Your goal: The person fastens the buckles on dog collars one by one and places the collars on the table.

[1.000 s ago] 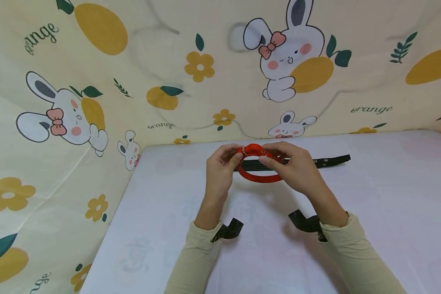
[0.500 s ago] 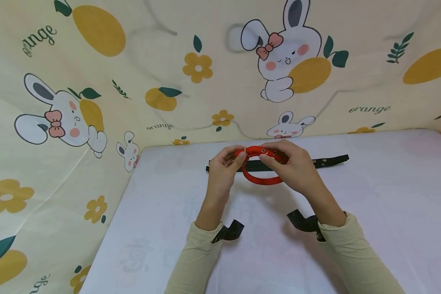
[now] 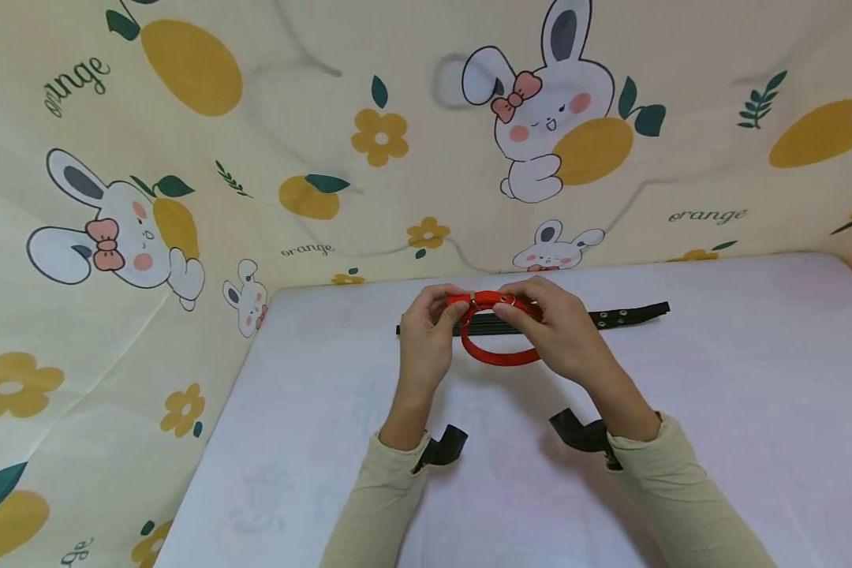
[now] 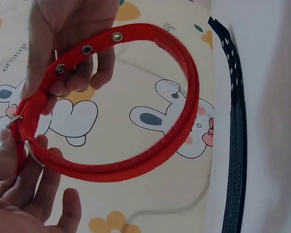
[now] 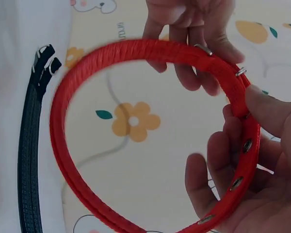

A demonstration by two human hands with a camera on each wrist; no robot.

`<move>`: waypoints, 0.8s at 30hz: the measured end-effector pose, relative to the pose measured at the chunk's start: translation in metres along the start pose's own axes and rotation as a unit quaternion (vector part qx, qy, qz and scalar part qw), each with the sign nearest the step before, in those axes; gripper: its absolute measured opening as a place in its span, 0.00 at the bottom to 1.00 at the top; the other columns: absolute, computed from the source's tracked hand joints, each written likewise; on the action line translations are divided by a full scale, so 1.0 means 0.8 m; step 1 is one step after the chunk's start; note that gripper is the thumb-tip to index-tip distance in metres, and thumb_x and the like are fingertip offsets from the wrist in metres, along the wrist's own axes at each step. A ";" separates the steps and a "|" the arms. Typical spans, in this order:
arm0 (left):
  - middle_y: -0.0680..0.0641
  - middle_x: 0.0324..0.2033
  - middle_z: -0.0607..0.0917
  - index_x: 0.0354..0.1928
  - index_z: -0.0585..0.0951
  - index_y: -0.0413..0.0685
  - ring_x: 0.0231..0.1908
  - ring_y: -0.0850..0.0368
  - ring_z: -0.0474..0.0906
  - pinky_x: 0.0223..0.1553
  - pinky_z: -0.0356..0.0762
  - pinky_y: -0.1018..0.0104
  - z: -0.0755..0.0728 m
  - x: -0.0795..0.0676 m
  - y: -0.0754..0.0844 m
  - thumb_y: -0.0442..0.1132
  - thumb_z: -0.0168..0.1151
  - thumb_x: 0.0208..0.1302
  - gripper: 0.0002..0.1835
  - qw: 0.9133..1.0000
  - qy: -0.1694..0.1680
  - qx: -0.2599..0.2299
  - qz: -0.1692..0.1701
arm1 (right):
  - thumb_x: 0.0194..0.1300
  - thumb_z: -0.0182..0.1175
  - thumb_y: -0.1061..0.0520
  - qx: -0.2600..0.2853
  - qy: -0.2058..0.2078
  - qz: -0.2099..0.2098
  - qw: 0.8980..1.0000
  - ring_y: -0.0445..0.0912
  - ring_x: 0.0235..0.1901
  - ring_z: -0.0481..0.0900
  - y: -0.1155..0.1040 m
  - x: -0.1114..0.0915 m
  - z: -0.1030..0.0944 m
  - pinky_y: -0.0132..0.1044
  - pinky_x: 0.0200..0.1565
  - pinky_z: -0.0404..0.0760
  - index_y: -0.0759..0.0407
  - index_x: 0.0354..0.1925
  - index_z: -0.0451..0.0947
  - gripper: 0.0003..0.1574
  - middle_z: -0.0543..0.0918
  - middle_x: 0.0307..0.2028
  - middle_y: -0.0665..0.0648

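Left hand [image 3: 426, 335], thumb on one side and fingers on the other, and from my end I see it pinching the red collar [image 3: 500, 359] right by its metal fittings [image 4: 36, 154]. And the right hand [image 3: 564, 323] has hold too, thumb pressed to the band just past the join, fingers curled behind it, three eyelets [image 4: 87, 50] showing along its stretch. The collar is a closed loop, up in the air between both hands; whether the tip is fully threaded, I cannot tell. Here's the change: a second ago the top of the band humped up between the thumbs, and now it runs flatter from hand to hand. The grips themselves have hardly shifted.

Behind the loop on my head feed, a black strap [image 3: 625, 317] lies along the white table [image 3: 291, 473], an eyelet end poking out past the right hand; its other end, hidden a second ago, now peeks out beyond the left. Further back down the arms, beige sleeves [image 3: 689, 489], a black tab [image 3: 447, 446] jutting from each cuff. And beyond the table, a cream fabric backdrop [image 3: 312, 118] printed with rabbits and oranges.
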State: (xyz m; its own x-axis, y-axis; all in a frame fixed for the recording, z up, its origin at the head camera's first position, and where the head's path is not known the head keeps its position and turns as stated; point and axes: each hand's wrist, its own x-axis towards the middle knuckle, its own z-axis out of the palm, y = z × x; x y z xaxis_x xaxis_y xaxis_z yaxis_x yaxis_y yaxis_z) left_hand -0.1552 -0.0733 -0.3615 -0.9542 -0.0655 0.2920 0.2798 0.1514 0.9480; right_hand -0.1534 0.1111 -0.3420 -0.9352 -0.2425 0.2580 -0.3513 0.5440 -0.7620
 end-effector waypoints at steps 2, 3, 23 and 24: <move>0.38 0.43 0.89 0.48 0.81 0.37 0.44 0.50 0.86 0.50 0.84 0.64 -0.001 0.000 0.000 0.36 0.64 0.63 0.14 1.000 0.014 0.002 -0.001 | 0.70 0.61 0.47 -0.006 0.004 -0.002 1.000 0.49 0.40 0.74 0.000 0.000 0.000 0.41 0.39 0.74 0.56 0.51 0.81 0.18 0.82 0.43 0.54; 0.38 0.42 0.89 0.48 0.81 0.37 0.44 0.50 0.86 0.51 0.83 0.63 -0.002 0.000 0.001 0.37 0.64 0.63 0.14 1.000 0.020 0.002 -0.002 | 0.70 0.61 0.47 -0.009 0.007 -0.003 1.000 0.49 0.40 0.75 0.000 0.000 -0.001 0.41 0.40 0.74 0.56 0.51 0.81 0.18 0.82 0.44 0.55; 0.40 0.45 0.85 0.52 0.79 0.40 0.48 0.51 0.83 0.55 0.80 0.62 -0.012 0.002 0.002 0.38 0.63 0.67 0.14 0.999 -0.037 0.021 0.008 | 0.70 0.61 0.53 -0.004 0.018 -0.009 1.000 0.55 0.53 0.77 0.000 -0.001 -0.008 0.56 0.54 0.80 0.59 0.52 0.79 0.15 0.80 0.51 0.58; 0.42 0.45 0.85 0.51 0.81 0.41 0.48 0.52 0.82 0.54 0.81 0.62 -0.012 0.002 0.002 0.39 0.64 0.66 0.14 0.998 -0.048 0.033 0.017 | 0.70 0.61 0.53 -0.007 0.018 -0.014 1.000 0.55 0.54 0.77 0.000 -0.001 -0.008 0.56 0.54 0.81 0.59 0.51 0.80 0.15 0.81 0.51 0.57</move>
State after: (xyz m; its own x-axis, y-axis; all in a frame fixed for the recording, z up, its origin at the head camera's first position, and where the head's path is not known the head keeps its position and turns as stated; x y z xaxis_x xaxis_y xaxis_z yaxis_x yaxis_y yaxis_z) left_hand -0.1553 -0.0829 -0.3583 -0.9512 0.0345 0.3068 0.3068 0.2172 0.9267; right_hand -0.1526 0.1163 -0.3388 -0.9258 -0.2287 0.3010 -0.3780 0.5480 -0.7462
